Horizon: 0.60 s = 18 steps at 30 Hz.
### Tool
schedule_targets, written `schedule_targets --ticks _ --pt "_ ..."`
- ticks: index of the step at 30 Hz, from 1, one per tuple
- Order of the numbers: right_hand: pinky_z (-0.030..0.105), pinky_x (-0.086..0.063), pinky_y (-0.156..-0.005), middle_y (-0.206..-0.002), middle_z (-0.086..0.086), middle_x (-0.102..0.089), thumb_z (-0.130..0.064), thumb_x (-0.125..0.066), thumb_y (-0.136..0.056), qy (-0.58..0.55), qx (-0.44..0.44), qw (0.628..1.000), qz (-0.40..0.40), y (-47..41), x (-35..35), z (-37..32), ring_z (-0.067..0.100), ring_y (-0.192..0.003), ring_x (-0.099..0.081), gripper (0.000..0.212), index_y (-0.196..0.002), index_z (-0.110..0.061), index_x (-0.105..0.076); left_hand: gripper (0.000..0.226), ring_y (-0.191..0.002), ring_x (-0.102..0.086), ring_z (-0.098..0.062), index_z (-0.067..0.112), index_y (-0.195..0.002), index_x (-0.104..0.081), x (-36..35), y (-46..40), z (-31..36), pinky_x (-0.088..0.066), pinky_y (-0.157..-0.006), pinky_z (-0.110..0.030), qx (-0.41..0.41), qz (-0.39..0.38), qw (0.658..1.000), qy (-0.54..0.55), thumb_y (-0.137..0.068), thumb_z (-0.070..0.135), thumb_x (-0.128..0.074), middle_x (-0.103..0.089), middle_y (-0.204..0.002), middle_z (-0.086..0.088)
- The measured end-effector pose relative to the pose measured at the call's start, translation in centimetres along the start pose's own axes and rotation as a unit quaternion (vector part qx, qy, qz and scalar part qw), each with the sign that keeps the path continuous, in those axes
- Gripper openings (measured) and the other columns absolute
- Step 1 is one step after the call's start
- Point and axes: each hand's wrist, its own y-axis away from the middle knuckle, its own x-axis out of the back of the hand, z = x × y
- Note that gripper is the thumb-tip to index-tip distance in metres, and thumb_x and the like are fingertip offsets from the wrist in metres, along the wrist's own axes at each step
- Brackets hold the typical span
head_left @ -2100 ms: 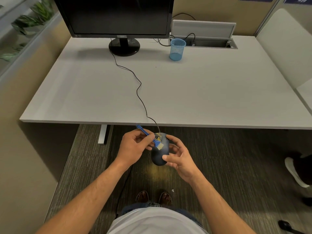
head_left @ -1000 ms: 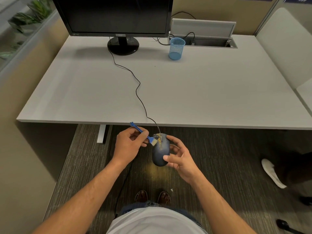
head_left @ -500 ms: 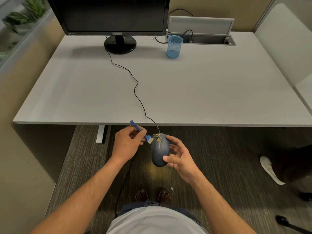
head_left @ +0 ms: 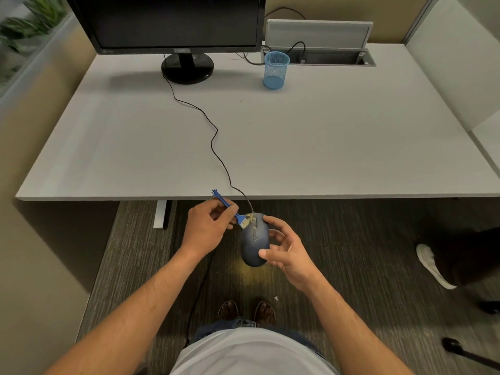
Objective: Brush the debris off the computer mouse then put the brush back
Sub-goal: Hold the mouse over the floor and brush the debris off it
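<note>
We held the computer mouse (head_left: 254, 240) in the air just off the near edge of the desk (head_left: 297, 147), above the carpet, not resting on anything. Our right hand (head_left: 288, 251) gripped it from the right side: the thumb lay curled against its near end and the fingertips wrapped over its far end and right flank, so the mouse sat pinched between them. Yellowish debris (head_left: 251, 218) clung to the far end of the mouse, beside the scroll wheel.

Our left hand (head_left: 207, 227) pinched the small blue brush (head_left: 229, 209) by the middle of its thin handle, fingers curled closed around it. The handle slanted up and away toward the desk's near edge, and the pale bristles touched the far left part of the mouse at the debris.

The mouse's black cable (head_left: 213, 136) ran from its far end up over the near edge, snaked across the desk and reached toward the monitor (head_left: 173, 21) at the far left. A blue mesh cup (head_left: 275, 70) stood upright near the far edge, just right of the monitor's round base and beside the open cable tray (head_left: 332, 59).
</note>
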Motion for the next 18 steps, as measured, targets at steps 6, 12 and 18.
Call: schedule_targets --ticks 6,12,18 --pt "0.038 -0.059 -0.080 -0.137 0.012 -0.056 -0.014 -0.089 -0.063 0.007 -0.001 1.000 0.004 0.0 0.2 -0.1 0.032 -0.112 -0.069 0.078 -0.132 -0.036 -0.060 0.008 -0.076 -0.073 -0.010 0.030 -0.089 -0.069 0.3 -0.5 0.1 -0.058 -0.061 -0.019 0.006 0.036 0.999 0.005 -0.092 0.022 -0.069 -0.074 -0.080 0.011" --pt "0.041 -0.060 -0.081 -0.137 0.014 -0.057 -0.003 -0.084 -0.069 0.008 0.002 1.000 -0.002 -0.2 0.5 -0.1 0.035 -0.111 -0.069 0.077 -0.135 -0.034 -0.059 0.006 -0.077 -0.074 -0.011 0.028 -0.092 -0.070 -1.1 -0.3 0.7 -0.058 -0.061 -0.020 0.003 -0.008 1.000 0.023 -0.092 0.022 -0.070 -0.075 -0.083 0.006" --pt "0.040 -0.059 -0.081 -0.139 0.014 -0.054 -0.012 -0.088 -0.064 0.014 -0.002 1.000 -0.005 0.0 0.8 -0.2 0.035 -0.112 -0.069 0.081 -0.137 -0.031 -0.057 0.002 -0.076 -0.074 -0.011 0.025 -0.091 -0.070 -1.0 -0.9 -0.2 -0.061 -0.064 -0.025 0.027 0.022 0.999 0.006 -0.092 0.023 -0.069 -0.075 -0.084 0.004"
